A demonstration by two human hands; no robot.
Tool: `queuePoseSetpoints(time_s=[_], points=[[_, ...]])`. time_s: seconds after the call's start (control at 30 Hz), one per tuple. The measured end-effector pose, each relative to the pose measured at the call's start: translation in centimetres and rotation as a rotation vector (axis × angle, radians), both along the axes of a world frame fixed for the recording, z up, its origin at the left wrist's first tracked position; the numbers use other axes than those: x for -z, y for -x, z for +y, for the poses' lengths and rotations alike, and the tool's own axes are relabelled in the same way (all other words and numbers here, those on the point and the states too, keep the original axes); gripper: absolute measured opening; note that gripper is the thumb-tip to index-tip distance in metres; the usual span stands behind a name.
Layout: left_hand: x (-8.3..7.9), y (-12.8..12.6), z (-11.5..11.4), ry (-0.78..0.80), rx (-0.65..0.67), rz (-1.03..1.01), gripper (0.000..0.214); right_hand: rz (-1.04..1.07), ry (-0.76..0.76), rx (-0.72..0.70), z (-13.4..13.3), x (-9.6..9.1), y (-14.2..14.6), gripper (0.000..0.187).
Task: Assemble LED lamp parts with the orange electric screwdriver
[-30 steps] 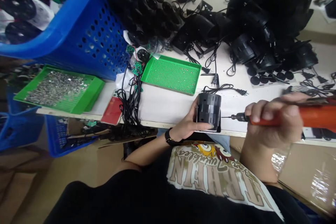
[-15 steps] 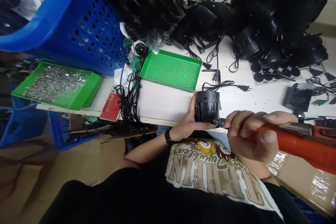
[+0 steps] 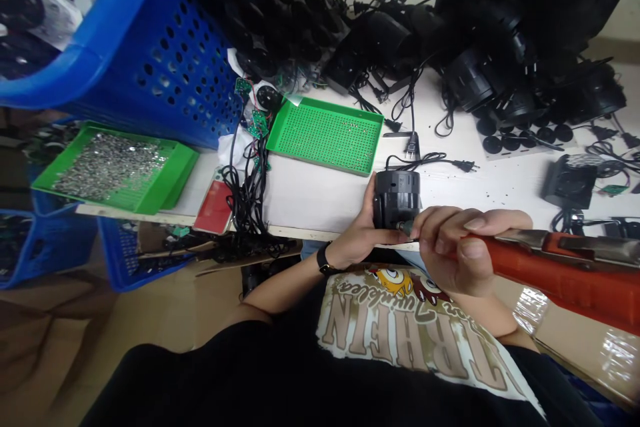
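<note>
My left hand (image 3: pixel 361 235) wraps around a small black cylindrical housing (image 3: pixel 397 198) with slotted sides, holding it at the near edge of the white table (image 3: pixel 320 197). My right hand (image 3: pixel 463 247) is closed around an orange electric screwdriver (image 3: pixel 560 273), whose tip is pressed against the near side of the housing. The bit itself is hidden behind my fingers. A black watch sits on my left wrist.
A green perforated tray (image 3: pixel 325 133) lies just beyond the housing, and another green tray of small metal parts (image 3: pixel 113 167) sits far left. A blue basket (image 3: pixel 150 47) of black discs stands behind. Black lamp housings and cords (image 3: pixel 490 60) pile at the back right. A red phone (image 3: pixel 214 207) lies beside tangled cables.
My right hand has brought the screwdriver leftwards from a gap beside the housing until its tip meets the housing. My left hand has kept its hold.
</note>
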State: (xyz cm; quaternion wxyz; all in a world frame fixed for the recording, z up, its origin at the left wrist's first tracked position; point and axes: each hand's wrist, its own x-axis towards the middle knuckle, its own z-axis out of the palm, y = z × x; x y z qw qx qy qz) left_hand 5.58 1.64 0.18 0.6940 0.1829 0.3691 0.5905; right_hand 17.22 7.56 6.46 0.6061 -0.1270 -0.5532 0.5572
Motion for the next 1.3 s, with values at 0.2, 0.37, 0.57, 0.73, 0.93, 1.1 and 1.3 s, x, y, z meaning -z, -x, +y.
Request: queuePoseSetpoints(time_s=[0.2, 0.37, 0.57, 0.73, 0.93, 1.1, 1.3], points=[[0.1, -0.1, 0.0, -0.026, 0.0, 0.054, 0.141, 0.002, 0.023, -0.079, 0.5, -0.1, -0.4, 0.018], [0.1, -0.1, 0.1, -0.018, 0.006, 0.039, 0.142, -0.017, 0.027, -0.116, 0.5, 0.0, -0.8, 0.015], [-0.3, -0.1, 0.5, 0.046, -0.021, 0.027, 0.142, -0.014, 0.019, -0.144, 1.2, 0.3, -0.1, 0.019], [0.1, -0.3, 0.3, 0.05, -0.051, 0.069, 0.141, 0.011, 0.025, -0.128, 1.7, 0.0, 0.6, 0.024], [0.5, -0.6, 0.1, 0.049, -0.084, 0.139, 0.139, 0.04, -0.003, -0.074, 1.3, 0.8, 1.1, 0.021], [0.2, 0.0, 0.2, 0.062, -0.112, 0.12, 0.134, 0.097, 0.074, 0.031, 1.9, -0.9, 0.9, 0.015], [1.0, 1.7, -0.9, 0.044, -0.075, 0.064, 0.119, 0.1, 0.206, 0.29, 4.4, -4.2, -2.2, 0.021]])
